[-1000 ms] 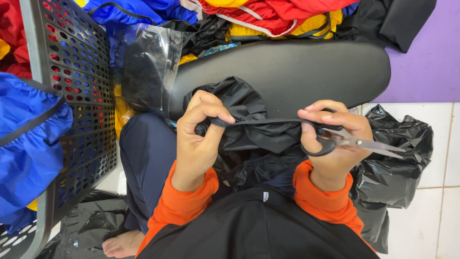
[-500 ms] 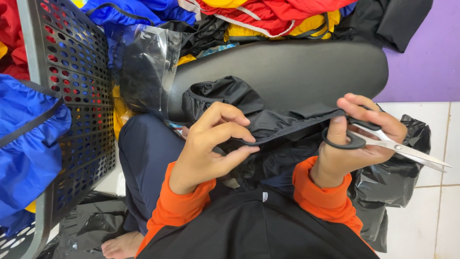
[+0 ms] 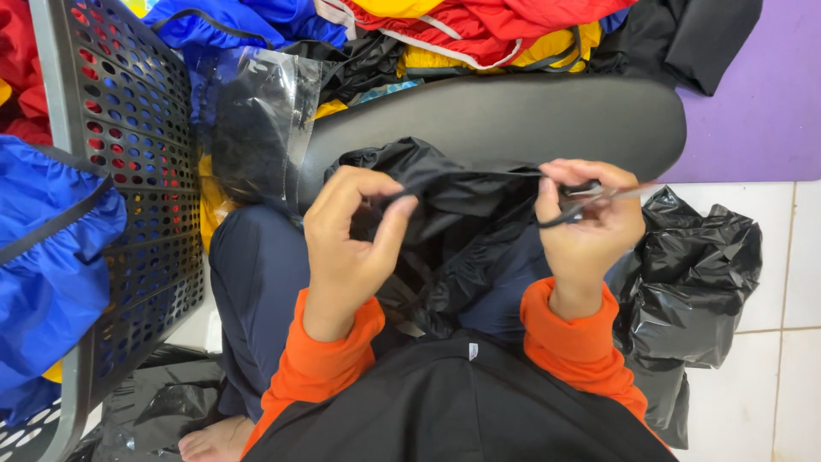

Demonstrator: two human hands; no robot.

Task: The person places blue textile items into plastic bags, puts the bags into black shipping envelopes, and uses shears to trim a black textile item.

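- Your left hand (image 3: 346, 248) pinches a strip of the black garment (image 3: 453, 214) between thumb and fingertips, closed on the fabric, while your right hand (image 3: 586, 227) grips a pair of scissors (image 3: 590, 198) and the other end of that strip.
- Far left, a blue garment with black trim (image 3: 47, 257) hangs beside a grey perforated basket (image 3: 128, 145).
- Just right of the basket, a clear plastic bag with something dark inside (image 3: 252, 128) leans against the pile.
- Your left hand is raised above your knee in dark blue trousers (image 3: 256, 282), orange cuff at the wrist.
- Between your hands the black garment lies bunched in your lap, its strip stretched taut across, in front of a dark padded stool seat (image 3: 513, 120).
- Your right hand has its fingers curled through the scissors' black handles; the blades are blurred, pointing right.
- Farther right, a crumpled black plastic bag (image 3: 693, 282) sits on the white tiled floor (image 3: 791, 342), with a purple mat (image 3: 761, 103) above it.
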